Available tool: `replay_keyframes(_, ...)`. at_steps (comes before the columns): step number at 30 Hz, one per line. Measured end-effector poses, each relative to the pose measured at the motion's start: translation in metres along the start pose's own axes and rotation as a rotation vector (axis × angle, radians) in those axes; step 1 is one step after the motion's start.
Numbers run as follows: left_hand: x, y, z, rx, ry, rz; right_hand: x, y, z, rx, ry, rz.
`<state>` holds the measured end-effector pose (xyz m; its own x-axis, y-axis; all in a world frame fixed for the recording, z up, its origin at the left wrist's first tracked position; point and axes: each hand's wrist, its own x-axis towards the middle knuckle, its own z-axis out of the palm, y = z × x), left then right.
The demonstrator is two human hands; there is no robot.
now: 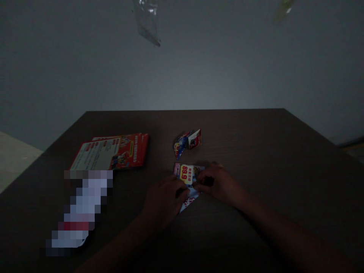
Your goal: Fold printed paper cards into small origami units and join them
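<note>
Your two bare hands meet over a printed sheet point(186, 175) that lies on the dark tabletop point(244, 136), near the middle of your view. The sheet carries a yellow panel with "89.9" in red, turned sideways to you, and its lower part narrows to a slanted corner. Your left hand point(165, 197) lies over the sheet's left side, with the thumb reaching onto the paper; you cannot tell from here whether that grip is closed on it. Your right hand point(218, 182) has its grip closed at the sheet's right edge, thumb and forefinger drawn together there, with a dark gap inside the curl of the fingers.

Just beyond the sheet stand two small folded paper pieces, close together: a blue one point(181, 146) with yellow and red print on the left, and a white one point(195, 139) with red edges on the right. Well to your left is a stack of red-and-white leaflets point(127, 151), slightly fanned. Nearer to you, beside that stack, a long pale object point(88, 201) lies at a slant, too pixelated to identify. Behind the tabletop rises a plain grey wall point(227, 64), with a clear plastic bag point(148, 22) showing high up and a blurred yellowish item point(283, 9) at upper right.
</note>
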<state>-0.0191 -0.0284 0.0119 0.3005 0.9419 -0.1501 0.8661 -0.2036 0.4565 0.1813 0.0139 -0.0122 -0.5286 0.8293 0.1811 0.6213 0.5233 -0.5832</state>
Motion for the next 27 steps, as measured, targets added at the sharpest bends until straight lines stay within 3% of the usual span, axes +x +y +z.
replay_keyframes(27, 0.0067, 0.0016, -0.0086, 0.057, -0.05, 0.03, 0.0016, -0.0001, 0.0007, 0.004, -0.005, 0.032)
